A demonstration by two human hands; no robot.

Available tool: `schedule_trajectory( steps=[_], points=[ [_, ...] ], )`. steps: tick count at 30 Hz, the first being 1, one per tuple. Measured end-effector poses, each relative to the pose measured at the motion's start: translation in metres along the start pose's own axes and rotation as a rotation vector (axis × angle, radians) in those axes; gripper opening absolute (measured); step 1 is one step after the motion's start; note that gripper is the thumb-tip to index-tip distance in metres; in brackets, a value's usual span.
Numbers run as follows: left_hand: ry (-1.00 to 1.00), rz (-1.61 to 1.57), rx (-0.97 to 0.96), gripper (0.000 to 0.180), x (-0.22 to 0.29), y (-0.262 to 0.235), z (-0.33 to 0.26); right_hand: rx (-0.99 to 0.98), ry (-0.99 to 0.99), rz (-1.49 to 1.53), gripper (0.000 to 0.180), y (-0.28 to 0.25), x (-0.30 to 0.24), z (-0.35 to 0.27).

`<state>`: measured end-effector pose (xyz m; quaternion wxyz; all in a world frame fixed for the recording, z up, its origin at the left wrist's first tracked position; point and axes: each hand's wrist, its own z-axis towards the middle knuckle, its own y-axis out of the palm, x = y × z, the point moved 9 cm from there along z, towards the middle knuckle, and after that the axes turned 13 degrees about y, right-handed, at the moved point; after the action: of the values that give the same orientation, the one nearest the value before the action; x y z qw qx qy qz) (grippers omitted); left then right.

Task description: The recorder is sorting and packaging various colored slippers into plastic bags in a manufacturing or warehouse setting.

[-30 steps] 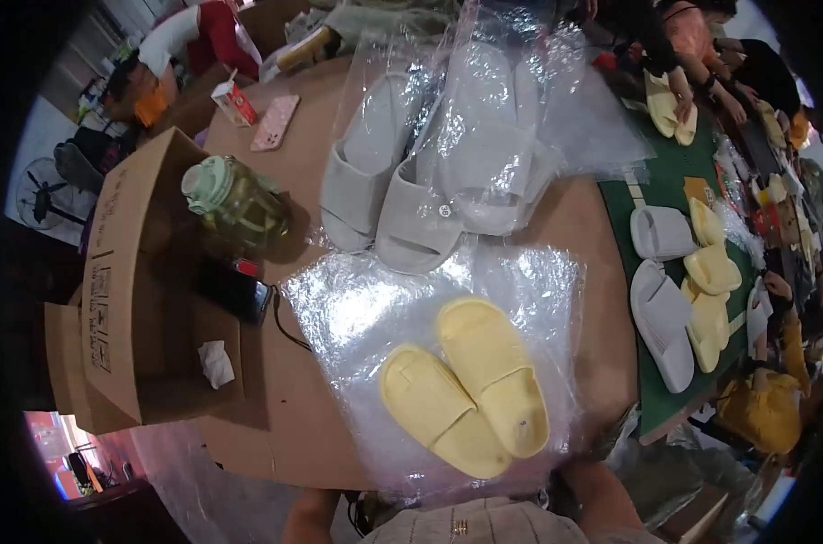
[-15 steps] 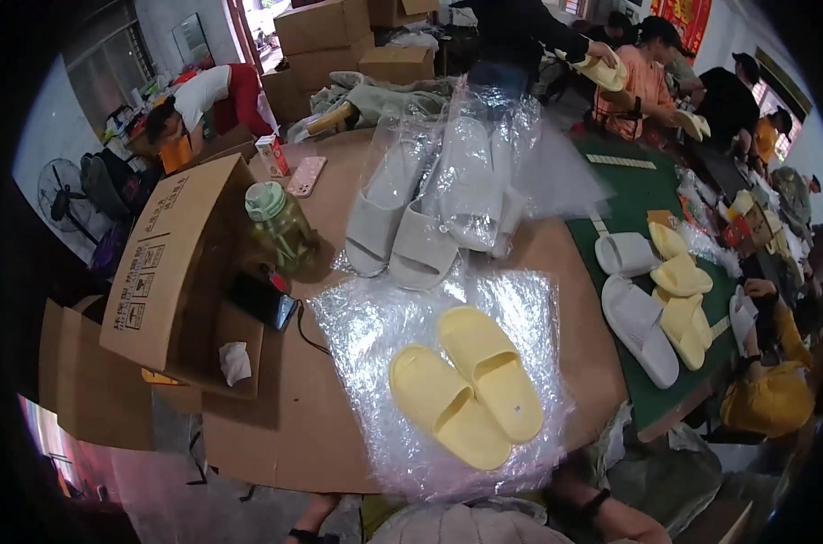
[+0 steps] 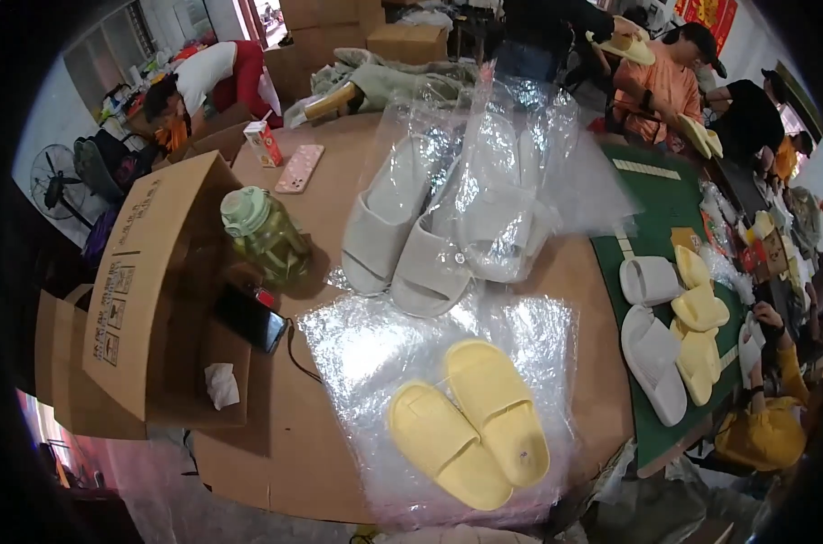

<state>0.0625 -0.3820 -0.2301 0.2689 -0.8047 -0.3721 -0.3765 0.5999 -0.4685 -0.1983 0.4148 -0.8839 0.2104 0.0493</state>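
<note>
Neither of my hands is in view now. A pair of pale yellow slippers [image 3: 440, 440] lies nearest to me, side by side and slightly overlapping, toes pointing away. Under them are flat clear plastic bags [image 3: 339, 331], shiny and crinkled, near the front of the cardboard-covered table [image 3: 280, 435]. Just beyond, grey slippers [image 3: 384, 213] rest in clear plastic wrapping, partly piled on one another. Loose plastic film [image 3: 593, 195] spreads to the right of that pile.
On the left stand an open cardboard box [image 3: 162, 299], a green bottle [image 3: 266, 240], a black phone [image 3: 250, 317], a pink phone [image 3: 300, 170] and a drink carton [image 3: 263, 143]. At right, a green mat [image 3: 643, 181] bears loose slippers. Other people work behind and at right.
My wrists, visible at the lower edge before, have left the picture. The view has shifted, so the table's contents sit lower in it. The yellow slippers remain on the bags.
</note>
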Motion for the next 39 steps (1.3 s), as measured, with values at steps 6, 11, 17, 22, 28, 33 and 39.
schedule_trajectory(
  steps=[6, 11, 17, 22, 28, 33, 39],
  points=[
    [-0.075, -0.010, -0.022, 0.047, 0.016, 0.009, 0.001, -0.087, 0.020, 0.006, 0.025, -0.003, -0.005, -0.013],
    [-0.144, -0.025, -0.029, 0.045, 0.020, 0.019, -0.011, -0.167, 0.025, 0.003, 0.025, -0.009, -0.011, -0.025],
    [-0.211, -0.037, -0.030, 0.043, 0.026, 0.033, -0.026, -0.245, 0.023, 0.001, 0.025, -0.027, -0.020, -0.034],
    [-0.252, -0.020, -0.036, 0.041, 0.030, 0.032, -0.037, -0.290, 0.025, 0.022, 0.024, -0.036, -0.041, -0.040],
    [-0.293, -0.007, -0.083, 0.039, 0.030, 0.036, -0.048, -0.268, 0.096, 0.175, 0.023, -0.076, -0.085, -0.037],
    [-0.336, -0.004, -0.091, 0.037, 0.027, 0.040, -0.075, -0.240, -0.009, 0.177, 0.026, -0.077, -0.114, -0.014],
    [-0.358, 0.025, -0.073, 0.035, 0.024, 0.032, -0.086, -0.489, 0.059, 0.057, 0.026, -0.049, -0.096, -0.035]
  ],
)
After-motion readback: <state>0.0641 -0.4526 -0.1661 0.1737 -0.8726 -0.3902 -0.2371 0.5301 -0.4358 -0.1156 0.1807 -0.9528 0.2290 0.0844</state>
